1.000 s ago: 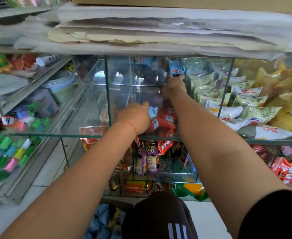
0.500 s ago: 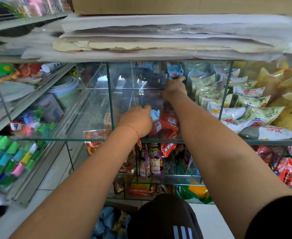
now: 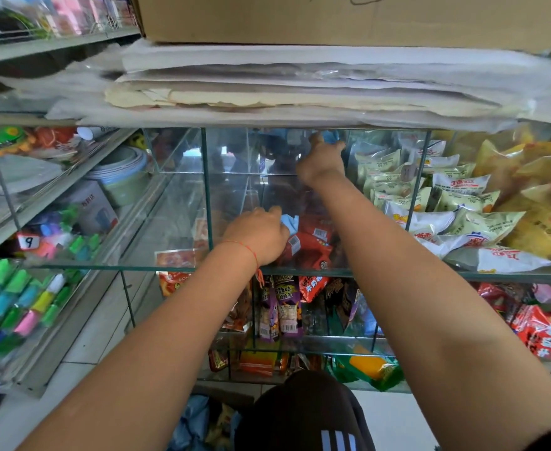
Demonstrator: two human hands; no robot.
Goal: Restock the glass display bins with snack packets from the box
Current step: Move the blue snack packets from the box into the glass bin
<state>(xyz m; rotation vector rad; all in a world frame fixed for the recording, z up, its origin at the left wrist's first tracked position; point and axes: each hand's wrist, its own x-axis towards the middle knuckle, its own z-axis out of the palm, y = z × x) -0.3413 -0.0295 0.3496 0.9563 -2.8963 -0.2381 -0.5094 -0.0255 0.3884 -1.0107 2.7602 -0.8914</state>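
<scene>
Head view — glass bin (image 3: 209,190) holds red packets (image 3: 313,245).

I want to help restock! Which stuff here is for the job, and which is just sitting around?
For the job:
left hand
right hand
blue packet
red packets
glass bin

Just sitting around:
stacked papers
cardboard box
price tag

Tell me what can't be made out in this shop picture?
- Head view: right hand fingers, hidden behind the hand itself; grip on blue packet unclear.
- Left hand fingers, hidden by its knuckles.
- Cardboard box, cut off by top edge.
</scene>
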